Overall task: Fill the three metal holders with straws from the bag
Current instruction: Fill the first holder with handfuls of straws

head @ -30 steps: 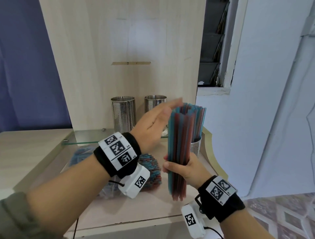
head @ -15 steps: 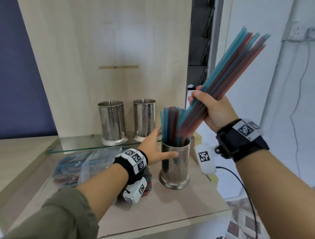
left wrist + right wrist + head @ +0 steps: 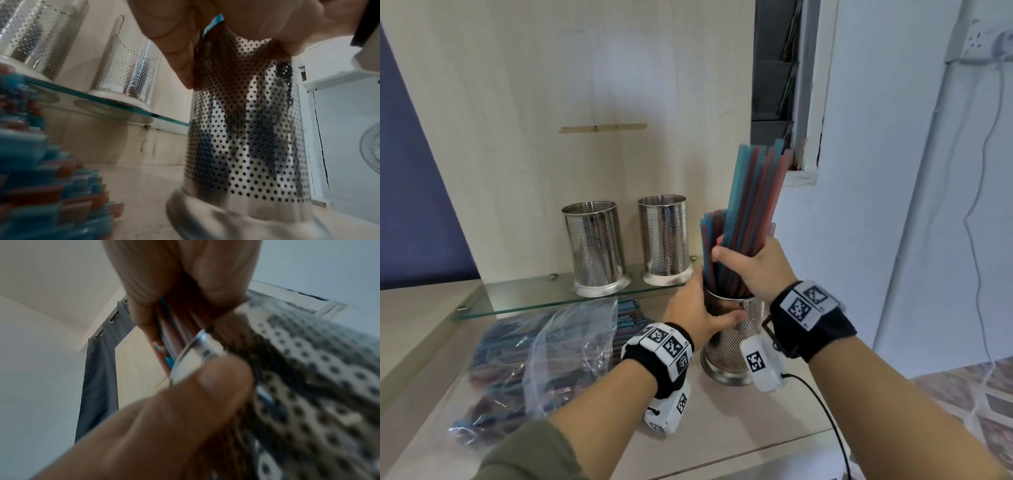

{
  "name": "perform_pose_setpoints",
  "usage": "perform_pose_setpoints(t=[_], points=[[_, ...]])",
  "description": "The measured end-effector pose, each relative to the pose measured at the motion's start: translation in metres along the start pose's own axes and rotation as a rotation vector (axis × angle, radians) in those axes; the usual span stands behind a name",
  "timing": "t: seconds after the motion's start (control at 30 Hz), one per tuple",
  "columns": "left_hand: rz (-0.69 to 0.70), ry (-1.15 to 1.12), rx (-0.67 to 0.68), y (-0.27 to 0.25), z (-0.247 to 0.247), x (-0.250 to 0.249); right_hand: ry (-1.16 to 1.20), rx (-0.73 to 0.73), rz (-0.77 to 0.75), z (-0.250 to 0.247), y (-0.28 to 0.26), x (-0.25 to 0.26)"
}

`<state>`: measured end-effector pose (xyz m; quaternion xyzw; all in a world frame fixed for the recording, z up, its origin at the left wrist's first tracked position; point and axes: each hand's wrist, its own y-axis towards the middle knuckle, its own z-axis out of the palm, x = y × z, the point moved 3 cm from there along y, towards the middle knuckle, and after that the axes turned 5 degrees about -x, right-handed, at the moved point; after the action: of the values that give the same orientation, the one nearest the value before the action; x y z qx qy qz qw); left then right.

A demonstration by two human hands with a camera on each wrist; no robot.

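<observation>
Obscured items noted.
Right hand [image 3: 753,270] covers the bundle's [image 3: 751,202] lower part; holder [image 3: 732,346] base partly behind wrist camera; bagged straws [image 3: 41,186] blurred.

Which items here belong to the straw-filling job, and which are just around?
Job: front holder, held by left hand; straw bundle in right hand; two empty holders; bag of straws.

Around: glass shelf, wall socket, white cable.

Bare worktop [image 3: 774,418] lies open before the near holder [image 3: 732,346]. The straw bag [image 3: 544,356] blocks the left; two holders [image 3: 595,250] crowd the glass shelf [image 3: 524,298].
</observation>
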<state>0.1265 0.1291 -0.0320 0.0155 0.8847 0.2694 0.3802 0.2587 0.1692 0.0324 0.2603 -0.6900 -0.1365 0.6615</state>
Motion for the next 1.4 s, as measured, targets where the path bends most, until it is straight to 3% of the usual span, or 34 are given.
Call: perform_pose_setpoints(t=[0.13, 0.3, 0.43, 0.53, 0.6, 0.73, 0.83, 1.0, 1.13, 1.27, 1.33, 1.4], points=[[-0.006, 0.03, -0.003, -0.003, 0.001, -0.001, -0.089, -0.118, 0.034, 0.008, -0.011, -0.011], [-0.011, 0.02, 0.009, -0.005, 0.001, -0.003, -0.047, -0.204, -0.109, 0.012, -0.022, -0.001], [0.01, 0.055, 0.026, -0.005, 0.001, -0.005, -0.067, -0.194, -0.295, 0.01, -0.019, 0.015], [0.011, 0.069, 0.038, -0.004, 0.0, -0.004, -0.325, -0.178, -0.505, -0.006, -0.002, 0.044], [0.013, 0.081, 0.042, -0.004, -0.001, -0.004, -0.54, -0.106, -0.6, -0.016, 0.015, 0.066], [0.012, 0.088, 0.046, -0.004, -0.001, -0.004, -0.741, 0.146, -0.714, -0.021, 0.046, 0.086], [0.01, 0.085, 0.043, -0.004, -0.001, -0.005, -0.826, 0.358, -0.649, -0.011, 0.052, 0.077], [0.003, 0.082, 0.05, -0.005, -0.002, -0.006, -0.845, 0.441, -0.606, -0.005, 0.034, 0.058], [0.006, 0.096, 0.058, -0.006, -0.003, -0.008, -0.808, 0.37, -0.571, -0.016, 0.029, 0.063], [-0.011, 0.091, 0.048, -0.006, -0.001, -0.006, -0.902, 0.443, -0.6, -0.016, 0.022, 0.05], [-0.009, 0.033, 0.064, -0.006, -0.001, -0.005, -0.877, 0.319, -0.641, -0.024, 0.02, 0.048], [0.013, -0.063, 0.112, -0.005, -0.003, -0.006, -0.676, 0.1, -0.639, -0.041, 0.016, 0.049]])
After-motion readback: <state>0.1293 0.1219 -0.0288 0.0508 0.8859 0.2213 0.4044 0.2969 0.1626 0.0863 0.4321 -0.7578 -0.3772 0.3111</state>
